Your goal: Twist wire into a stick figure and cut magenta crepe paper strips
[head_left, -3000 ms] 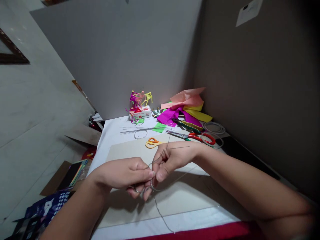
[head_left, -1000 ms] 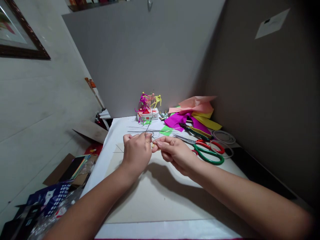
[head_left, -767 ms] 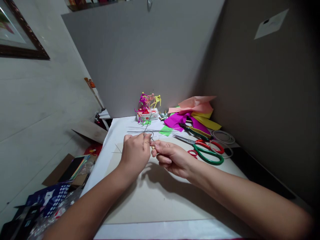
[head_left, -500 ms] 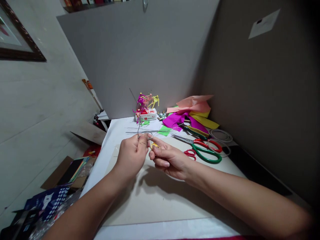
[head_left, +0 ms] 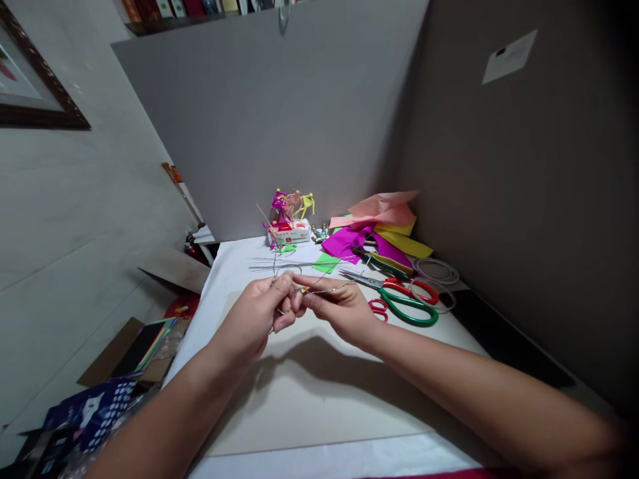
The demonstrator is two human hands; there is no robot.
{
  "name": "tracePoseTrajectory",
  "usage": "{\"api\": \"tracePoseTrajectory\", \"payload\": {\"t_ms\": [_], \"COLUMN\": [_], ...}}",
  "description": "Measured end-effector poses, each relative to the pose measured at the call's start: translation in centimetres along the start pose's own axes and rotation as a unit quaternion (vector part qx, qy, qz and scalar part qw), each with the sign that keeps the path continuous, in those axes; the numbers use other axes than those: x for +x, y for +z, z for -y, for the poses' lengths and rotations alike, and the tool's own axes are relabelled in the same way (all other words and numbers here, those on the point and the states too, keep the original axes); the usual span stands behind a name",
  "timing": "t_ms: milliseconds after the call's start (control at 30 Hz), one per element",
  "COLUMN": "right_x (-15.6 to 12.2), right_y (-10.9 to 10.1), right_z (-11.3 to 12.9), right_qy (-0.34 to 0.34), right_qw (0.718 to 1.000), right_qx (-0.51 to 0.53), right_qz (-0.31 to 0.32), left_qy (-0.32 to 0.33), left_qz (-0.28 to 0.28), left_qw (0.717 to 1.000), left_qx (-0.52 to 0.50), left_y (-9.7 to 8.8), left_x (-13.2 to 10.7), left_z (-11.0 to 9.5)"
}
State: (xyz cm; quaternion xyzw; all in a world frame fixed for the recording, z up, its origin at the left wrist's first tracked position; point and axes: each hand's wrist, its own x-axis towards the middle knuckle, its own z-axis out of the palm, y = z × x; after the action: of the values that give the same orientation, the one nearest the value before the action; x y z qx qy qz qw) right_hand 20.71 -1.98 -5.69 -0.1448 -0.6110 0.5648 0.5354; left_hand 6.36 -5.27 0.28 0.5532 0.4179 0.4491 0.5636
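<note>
Here, nearest: pale board (head_left: 309, 399), lying on the white-covered desk (head_left: 232, 256). Above it: left hand (head_left: 254, 305) and right hand (head_left: 344, 307), meeting, the fingers of each pinching a twisted wire piece (head_left: 300, 289) between them. Beyond: red-and-green-handled scissors (head_left: 382, 293), lying to the right; pliers (head_left: 384, 264), resting behind these. Farther: coloured papers (head_left: 382, 209), heaping up; small figures (head_left: 282, 207), standing on a white box (head_left: 297, 235).

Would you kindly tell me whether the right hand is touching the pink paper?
No, the right hand pinches wire, while the pink paper lies farther back.
</note>
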Motion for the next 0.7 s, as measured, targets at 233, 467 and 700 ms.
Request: {"api": "tracePoseTrajectory", "payload": {"t_ms": [233,467,700], "right_x": [0.5,1.4,1.4], "right_y": [-1.2,-3.4,-3.4], "right_z": [0.2,3.8,4.9], "right_qy": [-0.036,0.136,0.26], "right_qw": [0.998,0.96,0.928], "right_qx": [-0.01,-0.021,-0.01], "right_qz": [0.057,0.244,0.268], "left_qy": [-0.035,-0.089,-0.095], "left_qz": [0.06,0.159,0.195], "left_qw": [0.998,0.982,0.955], "left_qx": [-0.003,0.045,0.202], "left_y": [0.2,0.0,-0.1], "left_x": [-0.4,-0.9,-1.3], "left_z": [-0.3,-0.1,-0.9]}}
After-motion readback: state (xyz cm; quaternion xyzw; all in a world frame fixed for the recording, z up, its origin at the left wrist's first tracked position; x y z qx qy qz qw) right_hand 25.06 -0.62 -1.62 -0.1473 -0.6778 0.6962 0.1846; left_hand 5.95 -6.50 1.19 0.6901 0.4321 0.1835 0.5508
